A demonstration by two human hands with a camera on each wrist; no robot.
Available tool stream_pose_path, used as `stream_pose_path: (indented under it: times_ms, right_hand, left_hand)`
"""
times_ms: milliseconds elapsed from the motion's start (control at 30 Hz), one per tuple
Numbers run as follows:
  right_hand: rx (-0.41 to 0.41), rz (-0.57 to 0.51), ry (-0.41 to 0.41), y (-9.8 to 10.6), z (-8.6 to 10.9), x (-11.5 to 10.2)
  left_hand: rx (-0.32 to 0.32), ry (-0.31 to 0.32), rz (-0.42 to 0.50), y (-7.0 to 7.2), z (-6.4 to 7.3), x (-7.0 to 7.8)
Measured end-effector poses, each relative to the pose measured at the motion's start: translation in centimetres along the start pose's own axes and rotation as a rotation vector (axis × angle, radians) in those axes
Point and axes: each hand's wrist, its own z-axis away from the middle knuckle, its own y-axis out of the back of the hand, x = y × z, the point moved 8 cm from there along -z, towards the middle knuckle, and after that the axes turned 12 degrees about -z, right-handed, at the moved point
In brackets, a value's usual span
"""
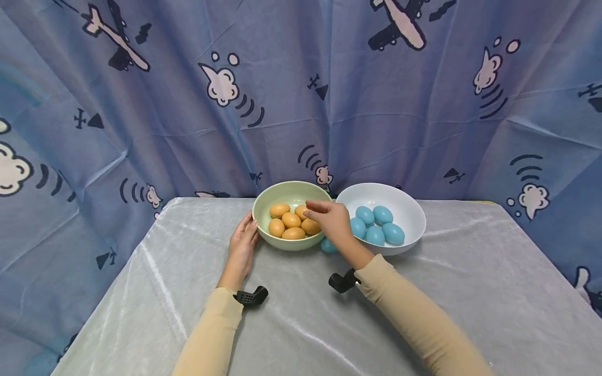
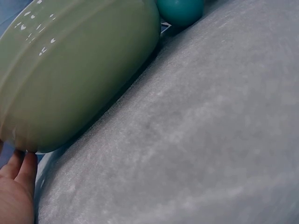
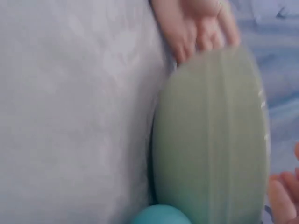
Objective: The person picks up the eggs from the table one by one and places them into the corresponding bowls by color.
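A light green bowl [image 1: 293,244] holds several orange eggs [image 1: 291,220]. Against its left side rests my left hand [image 1: 243,248], its fingers extended along the wall; the left wrist view shows those fingertips [image 2: 29,161] at the bowl's lower side. My right hand [image 1: 335,222] reaches over the bowl's right rim from the right. Its thumb and forefinger are apart above the eggs, with nothing visible between them. In the right wrist view only some right fingers [image 3: 282,198] show, beside the rim. A blue egg [image 1: 328,245] lies on the table between the bowls, partly behind the right hand.
Just right of the green bowl stands a white bowl [image 1: 413,222] with several blue eggs [image 1: 374,235] in it. Both bowls are near the back edge of a table with a grey cloth [image 1: 291,324]. A blue patterned curtain [image 1: 291,104] hangs right behind.
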Motion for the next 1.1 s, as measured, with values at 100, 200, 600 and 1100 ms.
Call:
stream_pose_path:
  times_ms: [100, 200, 600, 1100]
  right_hand:
    - [-0.024, -0.016, -0.026, 0.9, 1.8, 0.2]
    - [-0.059, -0.046, -0.061, 1.7, 3.2, 0.4]
    - [-0.129, -0.002, -0.121, 3.9, 7.2, 0.9]
    - [-0.107, 0.078, -0.158, 6.0, 9.1, 3.3]
  left_hand:
    - [-0.003, -0.009, -0.002, 0.0, 0.0, 0.2]
    - [0.001, -0.013, 0.005, -0.1, 0.1, 0.3]
    - [0.002, -0.006, -0.01, 0.0, 0.2, 0.3]
    - [-0.014, -0.003, -0.005, -0.1, 0.0, 0.1]
